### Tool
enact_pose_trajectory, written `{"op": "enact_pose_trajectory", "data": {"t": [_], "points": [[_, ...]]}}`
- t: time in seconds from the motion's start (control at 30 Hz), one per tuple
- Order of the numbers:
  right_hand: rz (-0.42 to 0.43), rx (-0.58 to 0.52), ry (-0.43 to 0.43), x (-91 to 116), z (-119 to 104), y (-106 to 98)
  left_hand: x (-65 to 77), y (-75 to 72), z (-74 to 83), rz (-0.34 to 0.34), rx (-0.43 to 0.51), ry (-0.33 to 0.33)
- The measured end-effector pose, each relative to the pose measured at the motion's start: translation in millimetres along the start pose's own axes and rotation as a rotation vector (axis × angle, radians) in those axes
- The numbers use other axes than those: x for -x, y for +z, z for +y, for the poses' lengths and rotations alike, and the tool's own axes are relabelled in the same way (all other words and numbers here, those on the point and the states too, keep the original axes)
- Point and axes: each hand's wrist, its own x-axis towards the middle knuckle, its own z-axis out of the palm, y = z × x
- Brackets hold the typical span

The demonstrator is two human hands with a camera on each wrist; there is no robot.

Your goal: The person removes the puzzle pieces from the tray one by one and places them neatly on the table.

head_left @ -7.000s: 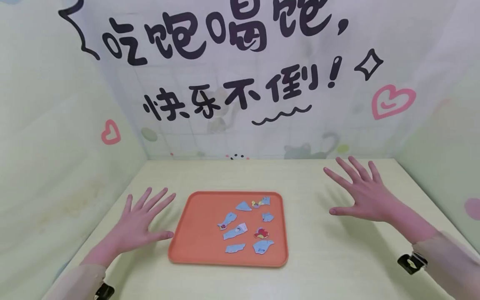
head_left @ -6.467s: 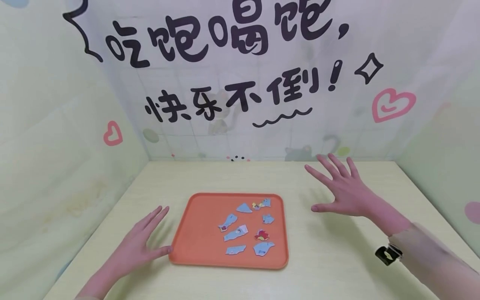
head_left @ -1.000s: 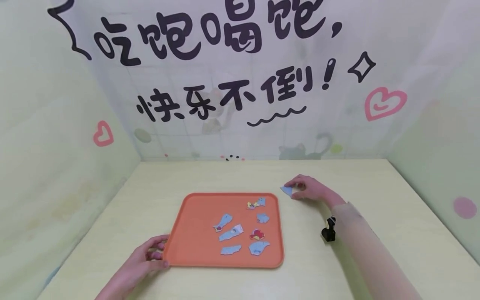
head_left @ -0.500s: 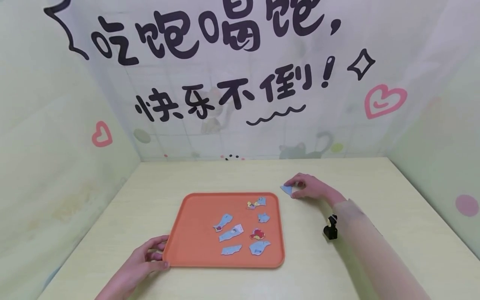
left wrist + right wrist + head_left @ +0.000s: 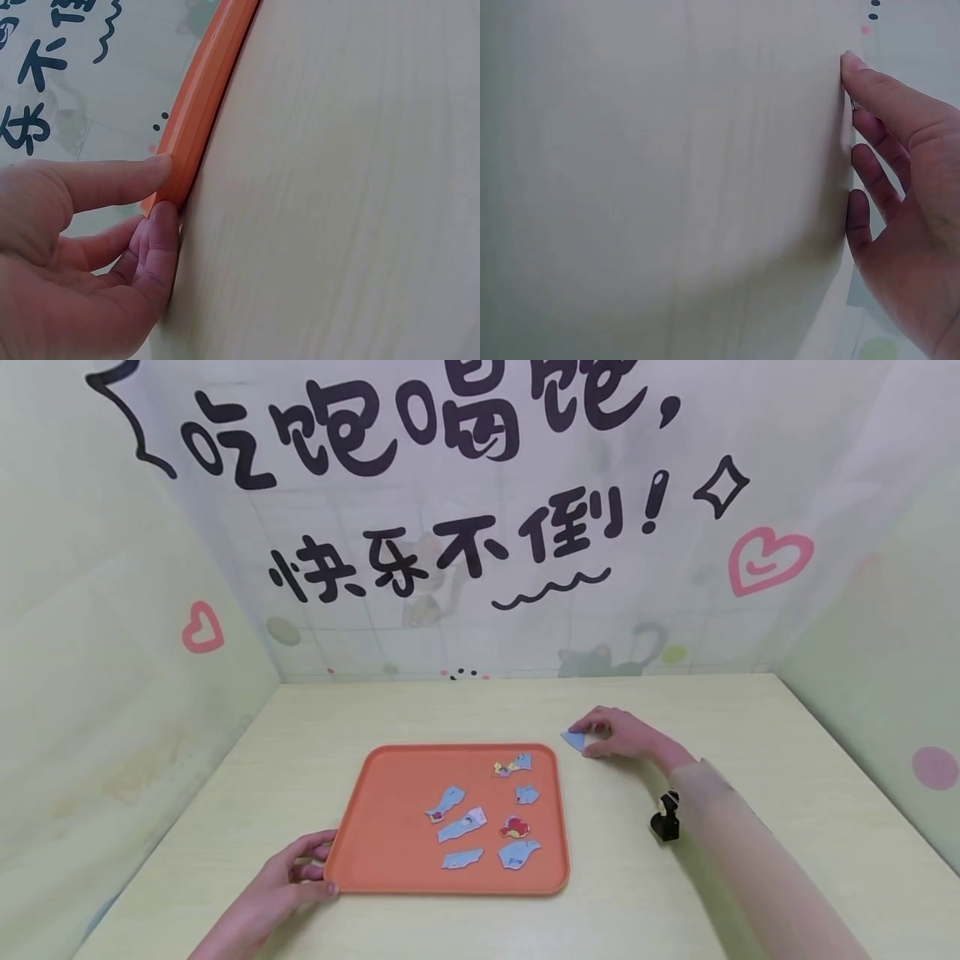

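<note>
Triangle of light-blue card (image 5: 573, 741), right of centre in the head view, and my right hand (image 5: 622, 735) pinches it between thumb and fingers! Looks light and thin, might crease: edges only. My left hand (image 5: 283, 878) grips the orange tray (image 5: 382, 835) by its corner, lower left.

From the head, we looked forward and down across the surface (image 5: 637, 885), the lettered backdrop (image 5: 367, 639) at twelve o'clock. From the left wrist, we looked closely at the left hand (image 5: 90, 255), at eight o'clock, and shared the tray (image 5: 201, 105) and backdrop with the head view. From the right wrist, we saw the right hand (image 5: 919, 187) near, at three o'clock.
</note>
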Motion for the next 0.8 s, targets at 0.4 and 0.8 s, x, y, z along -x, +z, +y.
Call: {"op": "enact_pose_trajectory", "data": {"t": [0.4, 0.8], "points": [[-0.031, 0.011, 0.002, 0, -4, -2, -1.1, -1.0, -2.0, -0.003, 0.006, 0.014], [-0.044, 0.084, -0.052, -14, -25, -8, -2.2, -2.4, -2.4, -0.007, 0.002, -0.005]]}}
